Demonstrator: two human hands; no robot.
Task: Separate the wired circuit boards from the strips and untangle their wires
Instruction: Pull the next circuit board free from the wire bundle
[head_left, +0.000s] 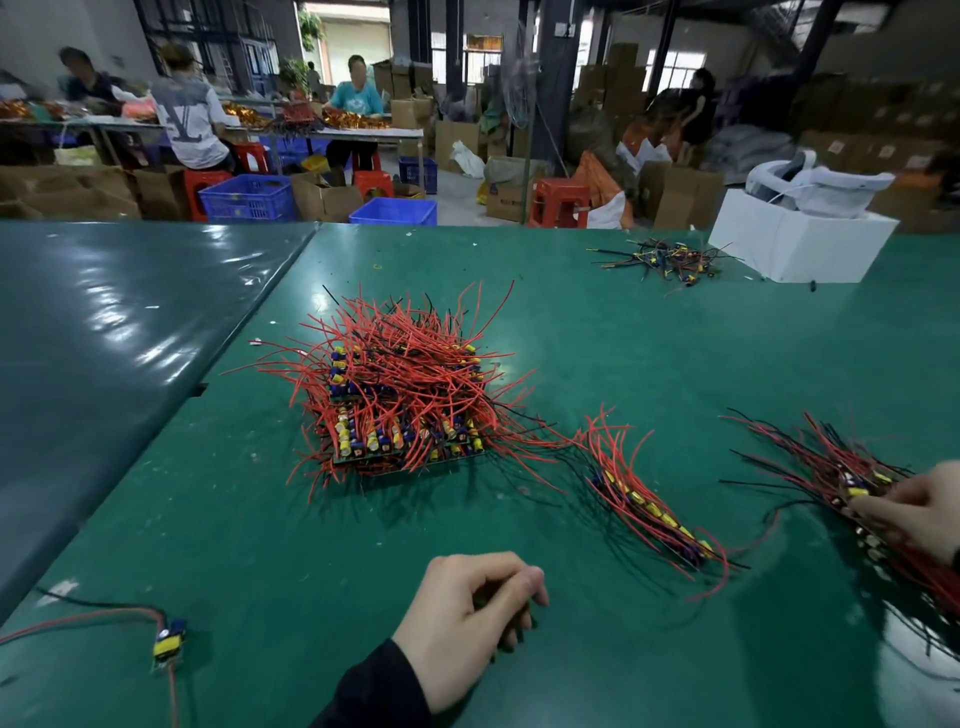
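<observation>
Head view shows the big heap of board strips (400, 395) mid-table, stacked panels bristling with red and black wires, untouched for now. Just right of it lies a single strip (652, 506) on its own, wires fanned upward, one red lead trailing toward the heap. Farther right, at the frame edge, another strip (831, 473) is under the right hand (919, 506), whose fingertips pinch at the yellow parts on its near end; whether it truly grips a board or only steadies it, I cannot tell. The left hand (467, 613) rests on the green table (249, 519), loosely curled, holding nothing that shows. One separated board (169, 642) with its two wires sits at the near left, and a small pile of freed boards (662, 260) lies far off by the white box (795, 244). By my reckoning the work is early: next, the left hand should brace that right-hand strip so one board can be snapped off and its wires drawn clear.
</observation>
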